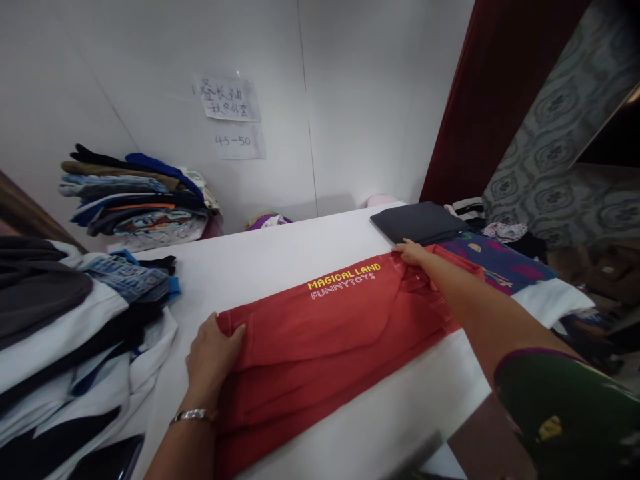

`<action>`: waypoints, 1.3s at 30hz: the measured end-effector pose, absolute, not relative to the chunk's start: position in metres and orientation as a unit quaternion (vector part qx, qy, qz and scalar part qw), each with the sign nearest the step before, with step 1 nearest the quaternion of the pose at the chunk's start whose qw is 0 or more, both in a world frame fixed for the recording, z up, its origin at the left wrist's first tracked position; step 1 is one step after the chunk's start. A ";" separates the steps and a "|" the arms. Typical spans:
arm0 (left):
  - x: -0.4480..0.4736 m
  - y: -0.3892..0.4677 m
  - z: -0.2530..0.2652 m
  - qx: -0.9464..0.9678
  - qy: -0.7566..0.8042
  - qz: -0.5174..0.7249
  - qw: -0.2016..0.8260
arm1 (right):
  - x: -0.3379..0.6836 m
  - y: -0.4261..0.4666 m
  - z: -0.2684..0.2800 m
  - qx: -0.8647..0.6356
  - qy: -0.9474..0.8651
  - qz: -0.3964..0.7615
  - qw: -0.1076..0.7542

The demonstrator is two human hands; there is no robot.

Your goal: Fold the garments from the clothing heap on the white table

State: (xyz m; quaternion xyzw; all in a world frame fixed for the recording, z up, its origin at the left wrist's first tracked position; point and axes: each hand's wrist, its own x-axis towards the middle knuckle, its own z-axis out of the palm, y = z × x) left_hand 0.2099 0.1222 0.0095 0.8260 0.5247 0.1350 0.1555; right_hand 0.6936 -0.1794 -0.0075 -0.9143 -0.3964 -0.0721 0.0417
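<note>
A red garment (320,333) with yellow and white lettering lies folded lengthwise across the white table, its lower layers wrinkled. My left hand (214,347) grips its left end, thumb on top and fingers tucked under the edge. At the far right part of the fold, my right hand (411,253) pinches the cloth near a seam. Just beyond that hand sits a dark grey folded garment (420,222). Part of the red cloth is hidden behind my right forearm.
A folded clothes stack (145,193) stands at the back left, against the wall. Loose clothes (60,333) pile up along the left side, a dark phone-like object (107,460) at their front. A navy patterned garment (505,257) lies on the right. Paper signs (230,99) hang on the wall.
</note>
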 end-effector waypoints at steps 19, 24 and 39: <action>0.208 0.135 0.012 0.798 0.556 0.125 0.197 | 0.665 -0.167 -0.002 -0.920 -0.365 -0.135 -0.052; 0.208 0.134 0.010 0.802 0.552 0.114 0.196 | 0.640 -0.161 -0.009 -0.911 -0.388 -0.142 0.013; 0.219 0.070 0.010 0.961 0.265 0.079 0.016 | 0.618 -0.197 -0.015 -0.930 -0.364 -0.041 0.032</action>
